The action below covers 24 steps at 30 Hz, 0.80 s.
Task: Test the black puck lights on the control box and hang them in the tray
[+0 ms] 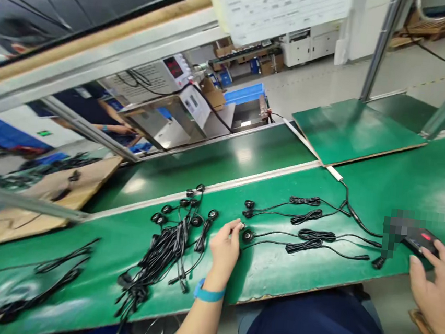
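My left hand point(226, 243), with a blue band at the wrist, has thumb and fingers pinched together at the left ends of the laid-out cables. What sits between the fingertips is too small to make out. Right beside them lies a round black head point(247, 236) on a thin cable. Bundled black cables point(309, 247) stretch from there to the right, with another pair point(306, 216) behind them. My right hand point(439, 282) is spread, its fingertips at a black handheld device point(420, 238) with a red button; part of the device is blurred out.
A pile of black cables with round heads point(171, 246) lies left of my left hand. A splitter lead point(347, 202) runs from a white tube to the device. A raised green board point(360, 130) stands behind. Another person's hands hold cables point(58, 272) at far left.
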### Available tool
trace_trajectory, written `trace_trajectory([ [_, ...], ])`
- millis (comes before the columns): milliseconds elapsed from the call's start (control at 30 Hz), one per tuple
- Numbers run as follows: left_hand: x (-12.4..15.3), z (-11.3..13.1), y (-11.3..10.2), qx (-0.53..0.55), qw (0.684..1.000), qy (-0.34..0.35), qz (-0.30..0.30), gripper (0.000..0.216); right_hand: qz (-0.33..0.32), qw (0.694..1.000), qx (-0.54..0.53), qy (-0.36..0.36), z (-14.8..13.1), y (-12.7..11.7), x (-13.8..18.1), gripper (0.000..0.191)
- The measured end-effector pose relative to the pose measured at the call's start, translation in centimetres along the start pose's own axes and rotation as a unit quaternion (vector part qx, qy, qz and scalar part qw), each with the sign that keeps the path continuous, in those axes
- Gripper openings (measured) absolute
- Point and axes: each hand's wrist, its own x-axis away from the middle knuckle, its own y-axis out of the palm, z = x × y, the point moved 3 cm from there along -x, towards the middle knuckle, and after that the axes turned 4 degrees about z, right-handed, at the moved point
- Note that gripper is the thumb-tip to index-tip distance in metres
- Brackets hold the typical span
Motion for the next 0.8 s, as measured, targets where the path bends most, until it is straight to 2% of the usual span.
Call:
trace_trajectory([
  [133,-4.4,0.0,1.7,-0.021,0.999,-0.042,0.002,0.027,0.0,0.999,0.001,-0.036,1.1,0.6,1.1,0.033],
  [267,-6.9,-0.1,3.5,-0.075,0.992,-0.053,-0.089,0.026,0.0,0.999,0.022,-0.035,0.2,0.6,1.2,0.034],
  [333,-6.7,-0.2,3.8,-0.098,0.986,-0.028,-0.132,0.026,-0.007,0.999,0.029,-0.037,-0.4,0.3,1.4,0.033],
  [433,-5.7,-0.7,3.4,-0.098,0.982,-0.013,-0.158,0.028,-0.022,0.999,0.026,-0.031,-0.9,-0.1,1.4,0.031],
  [567,-4.9,-1.8,2.7,-0.009,0.983,-0.086,-0.162,0.038,-0.035,0.999,0.006,-0.017,-1.3,-0.5,1.1,0.028],
  [667,-4.6,-2.3,2.9,0.073,0.971,-0.155,-0.169,0.045,-0.028,1.0,-0.008,-0.007,-2.1,-1.2,0.5,0.026],
  [733,-4.7,-2.5,3.1,0.094,0.964,-0.171,-0.182,0.048,-0.012,1.0,-0.018,0.001,-3.0,-1.9,0.1,0.026],
  [800,-4.9,-2.6,3.4,0.085,0.962,-0.156,-0.207,0.047,0.001,0.999,-0.051,0.003,-4.0,-2.5,-0.2,0.028],
])
